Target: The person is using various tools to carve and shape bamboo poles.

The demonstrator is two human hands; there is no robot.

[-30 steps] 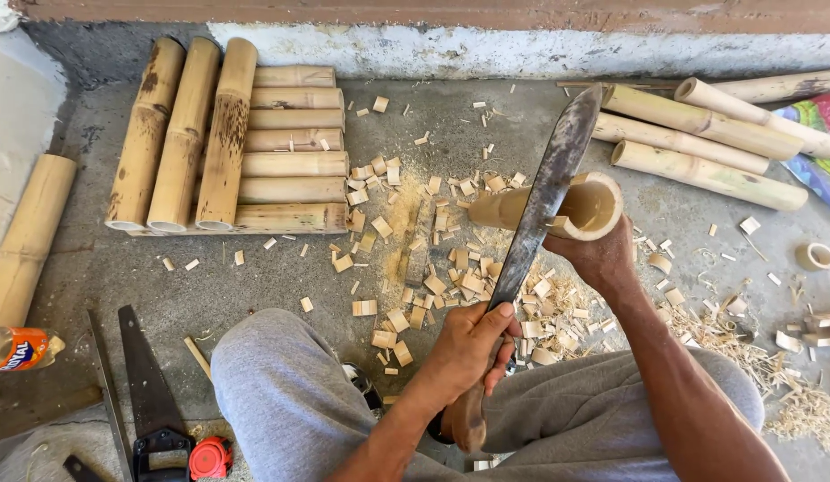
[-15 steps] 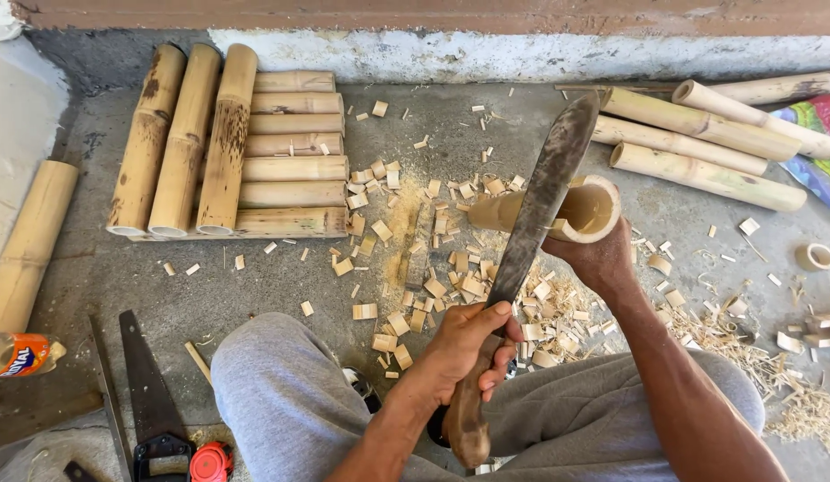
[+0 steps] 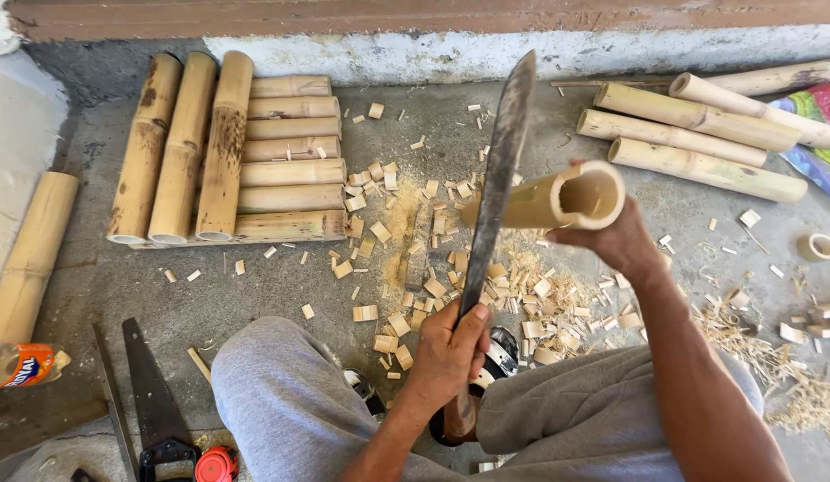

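**Big blade meets short bamboo tube, chips everywhere**

The left hand [image 3: 451, 353] sits low in the centre of the frame, its grip wrapped tight around the wooden handle of a long machete [image 3: 497, 192]. The blade runs up from there, tilted slightly right, with its tip near the top centre by the pale wall base. The right hand [image 3: 616, 241] is right of centre, its grip closed around a short bamboo tube [image 3: 558, 198] from underneath. The tube lies roughly level, with its hollow open end facing the camera and its far end passing behind the blade. Whether the blade edge actually touches the tube is hard to tell from this angle.

Below both hands the concrete floor [image 3: 103, 277] is littered with small bamboo chips [image 3: 433, 259], thickest in the middle of the frame, and stringy shavings [image 3: 781, 357] pile up at lower right. In the upper left there's a neat stack of cut bamboo sections [image 3: 228, 152], some upright-looking in the frame, some crosswise. In the upper right, longer bamboo poles [image 3: 701, 134] lie side by side. A thin bamboo ring [image 3: 821, 247] sits alone at the right edge. At the lower left lie a handsaw [image 3: 152, 393] and an orange bottle [image 3: 22, 364]. The person's knees in grey trousers fill the bottom.
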